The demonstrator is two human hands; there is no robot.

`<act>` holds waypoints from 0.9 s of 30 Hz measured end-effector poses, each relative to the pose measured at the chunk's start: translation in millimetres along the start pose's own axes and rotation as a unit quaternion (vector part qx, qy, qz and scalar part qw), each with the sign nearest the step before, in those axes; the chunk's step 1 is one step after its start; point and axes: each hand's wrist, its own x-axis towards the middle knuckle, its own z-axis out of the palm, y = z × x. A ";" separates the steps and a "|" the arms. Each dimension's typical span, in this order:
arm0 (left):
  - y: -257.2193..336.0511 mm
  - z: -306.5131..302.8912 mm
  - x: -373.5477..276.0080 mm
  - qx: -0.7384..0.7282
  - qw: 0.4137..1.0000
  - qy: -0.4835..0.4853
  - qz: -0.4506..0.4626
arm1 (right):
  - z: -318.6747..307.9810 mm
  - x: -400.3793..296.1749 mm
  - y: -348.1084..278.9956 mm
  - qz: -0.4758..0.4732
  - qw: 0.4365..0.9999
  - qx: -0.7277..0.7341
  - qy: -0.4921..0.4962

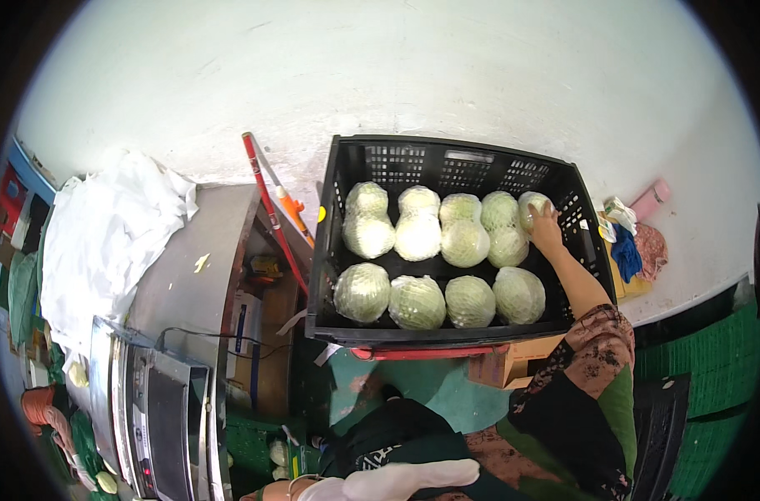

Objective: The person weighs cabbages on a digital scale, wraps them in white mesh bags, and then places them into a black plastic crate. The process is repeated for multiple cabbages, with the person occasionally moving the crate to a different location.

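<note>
A black plastic crate (439, 338) stands before me, with several round pale-green cabbages (471, 302) inside. Clear wrapping with a net-like texture covers them. Along the far side they sit in close pairs, one behind another; the near row is single. My right hand (545, 222), bare, grips the wrapped cabbage (531, 205) in the crate's far right corner. Low in the view, in front of my dark apron (392, 432), is my left hand (411, 477) in a white glove. Nothing shows in it, and how its fingers are set is unclear.
Left stands a metal bench (186, 269) with white sheeting (110, 250) and a corded appliance (167, 413). Red (264, 188) and orange poles (295, 213) lean by the wall. A cardboard box (505, 366) sits under the crate. Another person's arm (57, 419) shows at lower left.
</note>
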 end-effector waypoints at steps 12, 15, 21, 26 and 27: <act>178.9 -4.7 -88.7 0.293 0.953 -0.037 0.065 | -121.9 -41.8 -157.2 -0.035 0.822 0.566 -0.059; 258.4 -4.1 -190.2 0.269 0.962 0.044 -0.029 | -160.5 -99.5 -242.8 -0.263 0.726 0.622 -0.130; 414.4 35.2 -356.0 0.551 0.691 0.449 -0.134 | -230.4 -263.8 -499.2 -0.500 0.739 0.350 -0.286; 555.5 12.6 -512.7 0.599 0.237 0.753 -0.137 | -258.8 -340.3 -634.5 -0.596 0.652 0.326 -0.338; 587.0 8.9 -540.5 0.588 0.166 0.776 -0.158 | -263.5 -355.0 -650.9 -0.579 0.649 0.333 -0.365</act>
